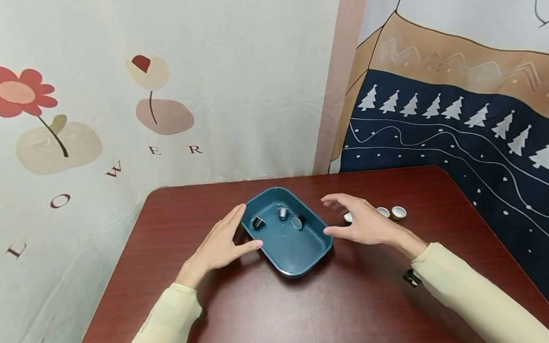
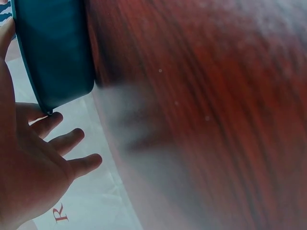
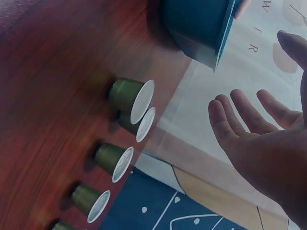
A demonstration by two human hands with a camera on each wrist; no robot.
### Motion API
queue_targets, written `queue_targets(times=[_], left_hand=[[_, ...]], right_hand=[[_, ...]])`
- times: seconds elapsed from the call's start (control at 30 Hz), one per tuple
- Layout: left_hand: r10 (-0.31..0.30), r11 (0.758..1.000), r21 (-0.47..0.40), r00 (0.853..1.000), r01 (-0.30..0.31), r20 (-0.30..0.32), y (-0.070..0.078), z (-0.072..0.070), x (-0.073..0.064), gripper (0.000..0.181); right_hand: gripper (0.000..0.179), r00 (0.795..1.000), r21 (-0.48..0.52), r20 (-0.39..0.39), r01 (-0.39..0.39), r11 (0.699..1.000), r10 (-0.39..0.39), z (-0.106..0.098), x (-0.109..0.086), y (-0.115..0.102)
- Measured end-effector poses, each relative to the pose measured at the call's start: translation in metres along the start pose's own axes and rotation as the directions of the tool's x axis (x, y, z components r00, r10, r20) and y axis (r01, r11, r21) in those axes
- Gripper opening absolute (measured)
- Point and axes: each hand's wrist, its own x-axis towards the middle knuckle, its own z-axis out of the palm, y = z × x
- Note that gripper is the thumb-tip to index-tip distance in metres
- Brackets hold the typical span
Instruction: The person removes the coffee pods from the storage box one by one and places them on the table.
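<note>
A teal rectangular tray (image 1: 292, 260) stands on the table with three small coffee capsules inside: a black capsule (image 1: 258, 223), a silver-blue capsule (image 1: 283, 213) and a capsule with its pale round face showing (image 1: 298, 223). My left hand (image 1: 219, 244) is at the tray's left side, fingers stretched and fingertips right at the rim; its thumb overlaps the near-left edge. On the other side, my right hand (image 1: 361, 221) hovers with fingers spread and nothing in them, thumb tip close to the right rim. Beneath it, green capsules (image 3: 127, 95) with white lids stand in a row, partly hidden in the head view.
The dark red wooden table (image 1: 247, 322) has rounded far corners. Behind it hangs a pale curtain (image 1: 249, 88) with flower prints, and at the right a navy cloth (image 1: 396, 131) with white trees. A small black object (image 1: 411, 278) sits at the right sleeve.
</note>
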Motion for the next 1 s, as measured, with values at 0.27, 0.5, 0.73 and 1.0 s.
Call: queue_targets(times=[0.27,0.5,0.73,1.0], left_hand=[[0.006,1.000,-0.003,1.000,-0.006,-0.005,0.003,-0.004,-0.001,0.117],[-0.003,1.000,-0.008,1.000,0.003,0.006,0.005,-0.006,0.001,0.119],[-0.013,1.000,-0.012,1.000,0.014,0.023,0.007,-0.009,0.001,0.120],[-0.053,0.998,-0.014,0.997,0.054,0.061,0.009,-0.011,0.002,0.122]], right_hand=[[0.072,0.997,-0.022,0.050,0.066,0.998,-0.065,0.006,0.014,-0.007],[0.070,0.984,-0.067,0.104,0.149,0.987,-0.142,0.011,0.026,-0.015],[0.066,0.968,-0.087,0.168,0.202,0.976,-0.185,0.017,0.037,-0.020],[0.064,0.948,-0.156,0.275,0.207,0.966,-0.159,0.027,0.051,-0.025]])
